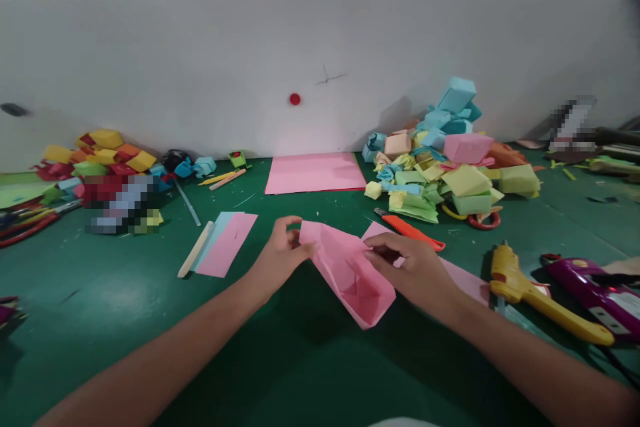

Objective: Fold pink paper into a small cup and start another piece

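Note:
A folded pink paper piece point(350, 277) is held just above the green mat point(280, 360), between both hands. My left hand point(280, 255) pinches its upper left corner with closed fingers. My right hand point(415, 267) grips its right side, thumb and fingers pressed onto a fold. More pink paper point(467, 280) lies flat under my right hand. An orange utility knife point(410, 230) lies just beyond my right hand.
A pink sheet stack point(315, 173) lies by the white wall. Heaps of folded paper boxes sit at right point(445, 160) and at left point(100, 157). Pink and blue strips point(225, 240), a yellow glue gun point(530, 287), a purple tool point(595, 290) and scissors point(480, 220) lie around.

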The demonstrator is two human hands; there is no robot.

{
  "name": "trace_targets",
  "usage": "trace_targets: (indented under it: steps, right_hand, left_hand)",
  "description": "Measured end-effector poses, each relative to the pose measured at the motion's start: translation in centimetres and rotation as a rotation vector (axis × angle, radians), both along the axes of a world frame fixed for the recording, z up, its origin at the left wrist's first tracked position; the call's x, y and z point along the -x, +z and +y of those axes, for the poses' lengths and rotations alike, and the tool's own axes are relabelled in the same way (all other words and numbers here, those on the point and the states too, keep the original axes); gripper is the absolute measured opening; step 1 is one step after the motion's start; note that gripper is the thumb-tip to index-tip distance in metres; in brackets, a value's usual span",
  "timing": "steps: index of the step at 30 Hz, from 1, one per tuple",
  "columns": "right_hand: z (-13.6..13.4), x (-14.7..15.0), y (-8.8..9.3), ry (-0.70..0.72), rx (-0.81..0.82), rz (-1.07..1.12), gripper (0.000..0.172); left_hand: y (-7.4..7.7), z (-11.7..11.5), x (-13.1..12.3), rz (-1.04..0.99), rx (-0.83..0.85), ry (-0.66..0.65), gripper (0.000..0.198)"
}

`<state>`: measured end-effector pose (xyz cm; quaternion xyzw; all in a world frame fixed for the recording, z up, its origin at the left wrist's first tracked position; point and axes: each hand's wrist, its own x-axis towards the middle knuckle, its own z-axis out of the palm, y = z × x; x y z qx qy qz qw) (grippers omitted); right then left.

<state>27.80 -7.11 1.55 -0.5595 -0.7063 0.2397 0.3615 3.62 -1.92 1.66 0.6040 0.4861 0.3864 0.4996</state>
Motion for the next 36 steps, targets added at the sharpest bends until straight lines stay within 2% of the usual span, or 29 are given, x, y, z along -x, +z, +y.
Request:
trace_targets:
  steps: [3,7,11,14,20,24,29,34,36]
  right_hand:
    - [0.0,0.1,0.0,0.017,0.011,-0.021,0.016]
    - [0.0,0.1,0.2,0.039,0.017,-0.048,0.014]
    - [0.1,0.0,0.6,0.053,0.052,-0.069,0.015]
    - [0.1,-0.1,0.7,0.043,0.064,-0.060,0.015]
    - [0.2,-0.5,0.7,0.009,0.019,-0.031,0.016]
    - [0.0,-0.6,0.7,0.016,-0.049,0.024,0.018]
    - [-0.2,-0.5,0.7,0.155,-0.176,0.080,0.014]
    - [-0.2,-0.4,0.5,0.286,-0.210,0.073,0.016]
    - [-0.2,-0.5,0.5,0.322,-0.214,0.068,0.018]
  left_hand:
    - [0.3,1.2,-0.7,0.005,0.051,-0.042,0.035]
    - [0.4,2.7,-1.0,0.011,0.015,0.022,0.019]
    - [0.9,4.0,-1.5,0.019,-0.005,0.067,0.017]
    - [1.7,4.4,-2.4,0.002,-0.004,0.050,0.018]
    - [3.8,3.6,-3.5,0.031,0.062,-0.142,0.023]
    - [5.0,2.9,-2.8,0.144,0.026,-0.189,0.027]
    - [5.9,2.6,-2.0,0.394,-0.053,-0.290,0.024]
    - [6.0,2.6,-1.9,0.415,-0.047,-0.275,0.027]
    - [6.1,2.5,-1.9,0.405,-0.032,-0.316,0.025]
